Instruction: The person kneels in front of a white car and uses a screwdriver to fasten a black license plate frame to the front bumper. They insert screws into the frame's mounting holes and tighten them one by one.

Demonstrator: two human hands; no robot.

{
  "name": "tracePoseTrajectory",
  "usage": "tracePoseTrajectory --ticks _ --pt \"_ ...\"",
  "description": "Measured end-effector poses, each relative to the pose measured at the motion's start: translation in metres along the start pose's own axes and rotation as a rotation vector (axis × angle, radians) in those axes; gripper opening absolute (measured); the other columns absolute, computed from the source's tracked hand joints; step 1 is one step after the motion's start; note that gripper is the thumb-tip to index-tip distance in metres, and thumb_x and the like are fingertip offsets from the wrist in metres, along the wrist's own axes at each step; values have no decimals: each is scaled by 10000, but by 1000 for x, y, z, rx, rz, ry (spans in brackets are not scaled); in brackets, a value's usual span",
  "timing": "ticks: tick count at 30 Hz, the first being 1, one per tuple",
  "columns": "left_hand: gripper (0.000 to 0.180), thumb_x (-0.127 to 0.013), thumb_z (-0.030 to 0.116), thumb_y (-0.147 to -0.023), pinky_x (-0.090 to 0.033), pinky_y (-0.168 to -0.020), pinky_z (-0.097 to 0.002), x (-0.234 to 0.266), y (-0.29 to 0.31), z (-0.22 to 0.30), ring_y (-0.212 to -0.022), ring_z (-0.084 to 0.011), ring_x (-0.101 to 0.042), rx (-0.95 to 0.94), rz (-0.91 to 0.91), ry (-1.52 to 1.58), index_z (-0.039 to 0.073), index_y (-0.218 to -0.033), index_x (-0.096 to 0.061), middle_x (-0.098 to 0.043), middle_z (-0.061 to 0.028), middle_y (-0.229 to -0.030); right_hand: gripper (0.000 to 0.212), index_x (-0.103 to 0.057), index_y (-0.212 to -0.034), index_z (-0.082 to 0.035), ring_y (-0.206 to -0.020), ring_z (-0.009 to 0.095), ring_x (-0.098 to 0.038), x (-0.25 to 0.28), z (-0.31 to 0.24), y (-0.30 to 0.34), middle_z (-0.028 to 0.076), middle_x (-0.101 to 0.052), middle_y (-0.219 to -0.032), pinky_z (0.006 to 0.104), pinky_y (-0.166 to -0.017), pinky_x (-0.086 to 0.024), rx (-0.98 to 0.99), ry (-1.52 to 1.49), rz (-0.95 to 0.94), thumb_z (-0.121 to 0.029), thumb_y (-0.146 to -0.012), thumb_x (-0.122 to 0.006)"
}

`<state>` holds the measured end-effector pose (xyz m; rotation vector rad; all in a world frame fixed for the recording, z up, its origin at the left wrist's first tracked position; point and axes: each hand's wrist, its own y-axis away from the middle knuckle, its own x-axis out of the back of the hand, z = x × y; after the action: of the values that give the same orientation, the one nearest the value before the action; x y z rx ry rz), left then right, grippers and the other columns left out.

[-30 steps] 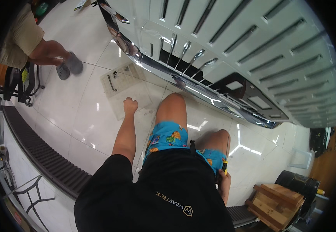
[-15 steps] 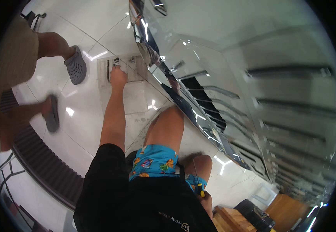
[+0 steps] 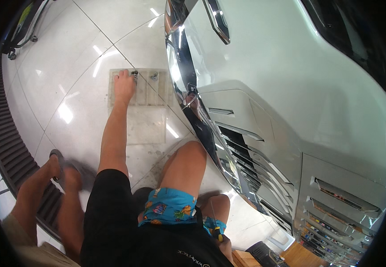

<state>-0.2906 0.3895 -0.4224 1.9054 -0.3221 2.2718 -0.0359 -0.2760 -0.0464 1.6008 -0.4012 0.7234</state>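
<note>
My left arm reaches out to a clear plastic compartment box, which lies on the floor with its lid folded back towards me. There my left hand has its fingers curled down into the left compartments; whatever is between the fingertips is hidden. Small dark hardware lies just right of these fingers. Farther right, a few small metal pieces sit in another compartment. Low by my right thigh, my right hand is closed around a screwdriver with a yellow and black handle, its thin shaft pointing up.
A large pale vehicle panel with chrome trim and slotted vents rises on the right. Another person's legs are at lower left, beside a dark ribbed floor strip. A wheeled stand is at upper left.
My left hand has shifted left over the box, covering the dark rod seen there before. The other person has stepped nearer at lower left. My view has turned; the screwdriver stays in my right hand.
</note>
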Motion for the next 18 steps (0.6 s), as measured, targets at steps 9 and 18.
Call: tracePoseTrajectory --ticks 9,18 --pt "167 -647 167 -887 -447 -951 -424 12 -11 9 -1161 -275 -557 -159 -34 -119 87 -923 -789 -620 -97 -1131 419 -727 -1005 51 -764 318 -695 4 -9 -8 220 -731 -836 428 -726 -531 56 -24 9 -331 -847 -796" --pt "121 -731 154 -834 -490 -878 -447 15 -11 2 -1102 -302 -567 -10 8 171 73 -911 -778 -599 -108 -1078 415 -733 -1058 42 -814 303 -700 8 -14 -13 216 -745 -900 419 -774 -540 -69 16 -41 -315 -853 -789"
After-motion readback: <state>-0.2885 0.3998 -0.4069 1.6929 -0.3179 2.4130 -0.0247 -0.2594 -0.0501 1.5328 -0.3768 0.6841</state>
